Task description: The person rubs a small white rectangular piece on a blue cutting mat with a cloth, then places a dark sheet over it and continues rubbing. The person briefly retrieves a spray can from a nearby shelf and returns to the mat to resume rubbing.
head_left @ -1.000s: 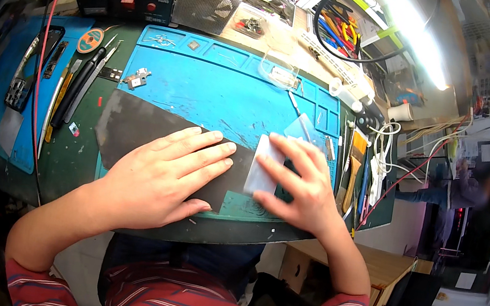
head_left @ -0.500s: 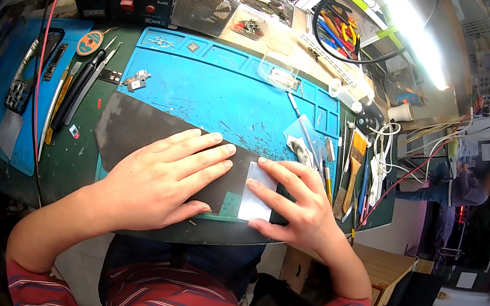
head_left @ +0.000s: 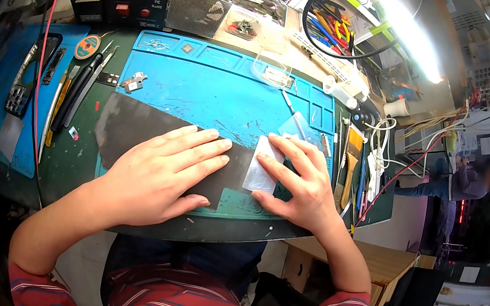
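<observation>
My left hand [head_left: 169, 177] lies flat, fingers stretched, on a dark grey sheet [head_left: 135, 128] that looks like sandpaper. Under the right end of that sheet, or just beside it, shows the green desk mat. A thin, pale silver rectangular plate [head_left: 257, 176] rests on the sheet's right end, slightly turned. My right hand [head_left: 309, 184] grips this plate: fingertips press on its top and the thumb is at its near right corner. What lies under the plate is hidden. Beneath the sheet spreads a blue work mat [head_left: 204, 88] with small compartments along its far and right edges.
Left of the sheet lie a black-handled tool [head_left: 78, 95], a solder wire spool [head_left: 87, 47] and an opened phone frame [head_left: 19, 87]. To the right are a wide brush [head_left: 352, 159] and white cables [head_left: 378, 153]. A black power unit [head_left: 118, 7] stands at the back.
My right hand has slid the silver plate away from me along the sheet, and the plate has turned a little. The left hand stays on the sheet.
</observation>
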Tool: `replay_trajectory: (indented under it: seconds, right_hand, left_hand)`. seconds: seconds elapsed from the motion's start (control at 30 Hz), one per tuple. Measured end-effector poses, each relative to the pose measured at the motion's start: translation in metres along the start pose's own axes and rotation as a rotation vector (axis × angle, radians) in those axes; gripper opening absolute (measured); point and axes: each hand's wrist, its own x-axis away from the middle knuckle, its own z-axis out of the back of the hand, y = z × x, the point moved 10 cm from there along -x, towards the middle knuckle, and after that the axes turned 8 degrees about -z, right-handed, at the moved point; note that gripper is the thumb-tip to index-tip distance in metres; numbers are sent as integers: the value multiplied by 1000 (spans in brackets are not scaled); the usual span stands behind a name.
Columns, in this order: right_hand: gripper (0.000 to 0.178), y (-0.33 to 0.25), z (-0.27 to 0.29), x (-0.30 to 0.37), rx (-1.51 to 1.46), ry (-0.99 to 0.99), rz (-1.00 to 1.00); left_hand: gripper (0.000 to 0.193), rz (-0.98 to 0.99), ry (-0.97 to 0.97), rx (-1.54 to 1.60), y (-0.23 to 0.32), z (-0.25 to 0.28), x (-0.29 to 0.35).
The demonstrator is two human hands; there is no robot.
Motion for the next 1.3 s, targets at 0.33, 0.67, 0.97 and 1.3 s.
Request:
replay_trajectory:
  seconds: [0.33,0.67,0.97,1.3]
  right_hand:
    - [62,-12,-4,-5,-36,-2,86]
    - [63,-17,-5,2,-55,-28,102]
    - [64,-18,-6,9,-90,-43,107]
    - [62,-14,-2,5,-47,-26,101]
  left_hand:
    - [67,14,23,-27,-11,1,-6]
    - [67,12,25,-50,-9,3,-6]
    - [63,-3,49,-84,-7,5,-7]
    - [68,9,27,-65,-8,3,-7]
